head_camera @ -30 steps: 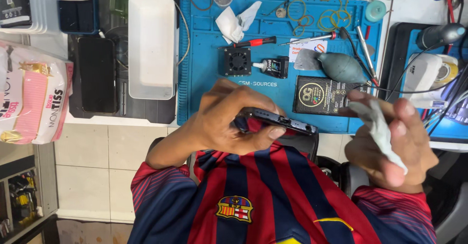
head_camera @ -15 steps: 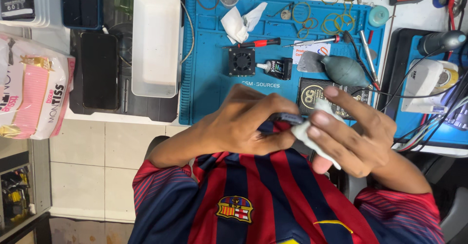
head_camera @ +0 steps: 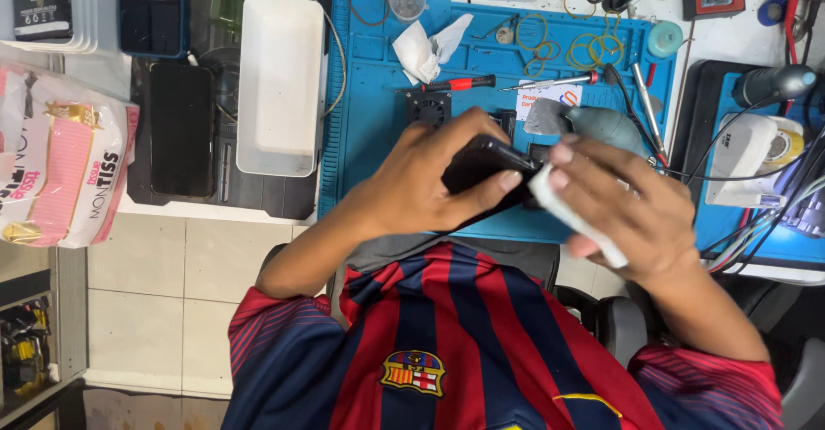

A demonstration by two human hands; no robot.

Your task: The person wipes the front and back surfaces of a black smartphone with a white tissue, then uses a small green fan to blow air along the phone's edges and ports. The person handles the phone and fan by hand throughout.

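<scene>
Left hand (head_camera: pixel 421 185) pinches the phone (head_camera: pixel 485 168) by its edges; right hand (head_camera: pixel 632 211) presses a tissue (head_camera: pixel 571 215) on it — hard wiping could twist the phone loose onto the mat (head_camera: pixel 378 112).

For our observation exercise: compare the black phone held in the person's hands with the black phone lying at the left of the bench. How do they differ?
The held phone is gripped in the left hand and tilted above the blue mat; the other phone lies flat and untouched on the dark tray. The right hand presses a white tissue against the held phone; nothing touches the other phone. Both are black and rectangular.
</scene>
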